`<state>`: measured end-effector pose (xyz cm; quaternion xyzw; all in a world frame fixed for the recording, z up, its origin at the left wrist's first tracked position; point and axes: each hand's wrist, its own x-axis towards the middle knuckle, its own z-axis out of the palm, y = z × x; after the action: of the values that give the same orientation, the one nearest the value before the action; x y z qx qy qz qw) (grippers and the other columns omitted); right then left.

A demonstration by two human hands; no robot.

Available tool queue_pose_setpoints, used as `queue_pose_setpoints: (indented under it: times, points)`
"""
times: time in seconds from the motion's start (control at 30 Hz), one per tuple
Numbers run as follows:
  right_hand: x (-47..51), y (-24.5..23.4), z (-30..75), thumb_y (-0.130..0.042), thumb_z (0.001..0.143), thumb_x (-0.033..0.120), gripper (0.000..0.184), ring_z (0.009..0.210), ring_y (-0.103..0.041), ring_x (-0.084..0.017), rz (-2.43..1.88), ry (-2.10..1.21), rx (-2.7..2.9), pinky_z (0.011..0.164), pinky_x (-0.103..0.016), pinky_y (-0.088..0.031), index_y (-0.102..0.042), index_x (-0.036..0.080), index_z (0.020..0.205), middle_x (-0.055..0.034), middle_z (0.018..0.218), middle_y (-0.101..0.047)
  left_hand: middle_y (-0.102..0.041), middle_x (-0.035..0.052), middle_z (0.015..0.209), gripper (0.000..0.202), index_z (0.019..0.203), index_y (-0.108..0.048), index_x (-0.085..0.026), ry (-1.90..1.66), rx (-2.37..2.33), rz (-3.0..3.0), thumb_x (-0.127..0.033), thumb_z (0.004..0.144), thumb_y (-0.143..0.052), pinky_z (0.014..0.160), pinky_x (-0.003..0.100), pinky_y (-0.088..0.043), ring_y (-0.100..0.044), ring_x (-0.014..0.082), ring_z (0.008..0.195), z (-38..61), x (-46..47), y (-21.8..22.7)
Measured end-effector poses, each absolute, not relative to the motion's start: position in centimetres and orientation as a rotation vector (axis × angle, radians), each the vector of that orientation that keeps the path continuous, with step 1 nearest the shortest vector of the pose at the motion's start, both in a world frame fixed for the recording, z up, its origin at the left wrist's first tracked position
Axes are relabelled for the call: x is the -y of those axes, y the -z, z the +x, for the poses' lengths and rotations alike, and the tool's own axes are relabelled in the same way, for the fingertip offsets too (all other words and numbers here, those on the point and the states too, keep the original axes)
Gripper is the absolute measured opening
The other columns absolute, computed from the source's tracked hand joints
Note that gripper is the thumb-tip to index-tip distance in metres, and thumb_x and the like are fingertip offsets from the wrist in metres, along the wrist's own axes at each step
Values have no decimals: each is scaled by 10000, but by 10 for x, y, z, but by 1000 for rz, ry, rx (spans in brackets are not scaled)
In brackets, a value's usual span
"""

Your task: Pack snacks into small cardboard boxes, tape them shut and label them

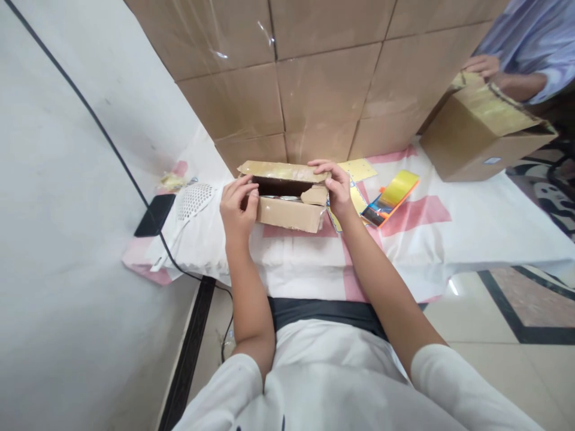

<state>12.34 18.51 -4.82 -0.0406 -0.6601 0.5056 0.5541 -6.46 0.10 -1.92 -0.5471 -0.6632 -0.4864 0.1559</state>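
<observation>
A small cardboard box sits on the cloth-covered table in front of me, its top partly open. The far flap stands raised, and a torn flap folds in at the right end. Inside, a pale, shiny edge shows; what it belongs to I cannot make out. My left hand grips the box's left end with bent fingers. At the right end, my right hand pinches the flap's corner between thumb and fingers. Just right of that hand lies a tape dispenser with a yellow roll, beside yellow printed cards.
Stacked cartons rise behind the table. At the right, another person's hand rests on a larger open carton. A black phone and a white perforated object lie left. A black cable hangs along the wall.
</observation>
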Motion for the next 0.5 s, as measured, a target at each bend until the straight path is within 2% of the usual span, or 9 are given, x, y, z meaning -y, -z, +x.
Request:
queue_pose_setpoints:
  times: [0.5]
  points:
    - [-183,47,124,-651,837,697,438,1187,-639,-324,-112,-1186,1570,1105,-561,-441,-704,275,943,-47,1189,-723,-744,50,1249,197,1006,-736,-241,1405,1876,-1562,-307,1008,-550,1085,464,-477,-642,240,1192,-64,-2,22]
